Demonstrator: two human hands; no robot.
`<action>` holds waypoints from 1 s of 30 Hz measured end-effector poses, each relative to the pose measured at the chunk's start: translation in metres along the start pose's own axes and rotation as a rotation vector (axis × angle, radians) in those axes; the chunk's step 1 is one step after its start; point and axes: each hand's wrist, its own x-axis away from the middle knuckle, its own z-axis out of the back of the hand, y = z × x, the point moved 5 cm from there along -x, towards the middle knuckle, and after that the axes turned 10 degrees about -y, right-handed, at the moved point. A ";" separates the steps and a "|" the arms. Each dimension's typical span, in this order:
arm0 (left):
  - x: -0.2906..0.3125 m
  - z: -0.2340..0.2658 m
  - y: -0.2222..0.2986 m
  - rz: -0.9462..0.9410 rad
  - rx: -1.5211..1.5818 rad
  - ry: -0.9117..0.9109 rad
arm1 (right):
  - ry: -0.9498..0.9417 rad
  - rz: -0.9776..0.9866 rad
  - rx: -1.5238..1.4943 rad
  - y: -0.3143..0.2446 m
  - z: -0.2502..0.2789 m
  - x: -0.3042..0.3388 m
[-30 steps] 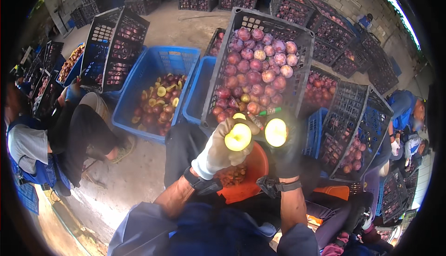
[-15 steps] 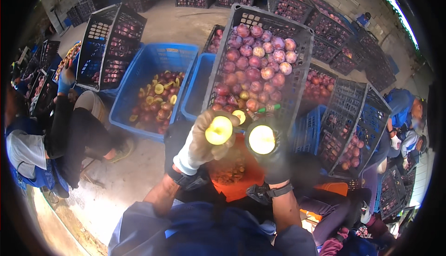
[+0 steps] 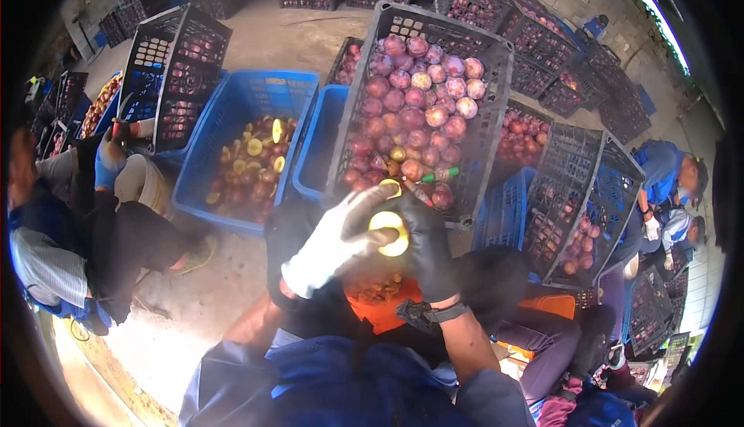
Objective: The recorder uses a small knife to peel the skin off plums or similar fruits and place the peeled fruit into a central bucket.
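Observation:
My left hand (image 3: pixel 332 242), in a white glove with stained fingertips, is closed around a cut plum half (image 3: pixel 392 187), whose rim shows at its upper fingers. Its lower fingertip presses the middle of another plum half (image 3: pixel 400 242), cut face up, yellow and glossy. That half rests against my right hand (image 3: pixel 428 250), dark-gloved and curled, with its fingers mostly hidden. Just beyond my hands is a black crate (image 3: pixel 496 117) of whole purple-red plums (image 3: pixel 415 117). A green-ended tool (image 3: pixel 442 173) shows at its near edge; whether my right hand holds it, I cannot tell.
Left stands a blue crate (image 3: pixel 182 175) with halved plums (image 3: pixel 254 148); another blue crate (image 3: pixel 304 165) adjoins it. An orange container (image 3: pixel 376 317) sits below my hands. A person (image 3: pixel 50 249) works at left with a curved blade (image 3: pixel 124 105). Tilted black crates (image 3: pixel 554 202) stand right.
My hands have come together from holding separate plum halves side by side. The left fingertip now touches a half's cut face. The view has shifted slightly; at left, the other person's gloved hand shows lower.

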 end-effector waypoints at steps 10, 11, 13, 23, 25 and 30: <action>0.036 -0.065 -0.111 0.339 0.320 0.229 | 0.180 -0.523 -0.740 0.077 -0.041 0.067; 0.028 -0.059 -0.109 0.398 0.251 0.251 | 0.163 -0.557 -0.741 0.056 -0.028 0.057; 0.005 -0.040 -0.089 0.461 0.097 0.310 | 0.051 -0.573 -0.474 0.057 0.000 0.034; -0.099 0.002 -0.142 0.513 -0.729 0.087 | -0.274 -0.338 0.776 0.190 0.019 -0.055; -0.111 -0.012 -0.155 0.432 -0.748 0.004 | -0.233 -0.332 0.759 0.204 0.021 -0.055; -0.134 -0.007 -0.175 0.440 -0.652 0.039 | -0.014 -0.276 0.445 0.158 0.090 -0.057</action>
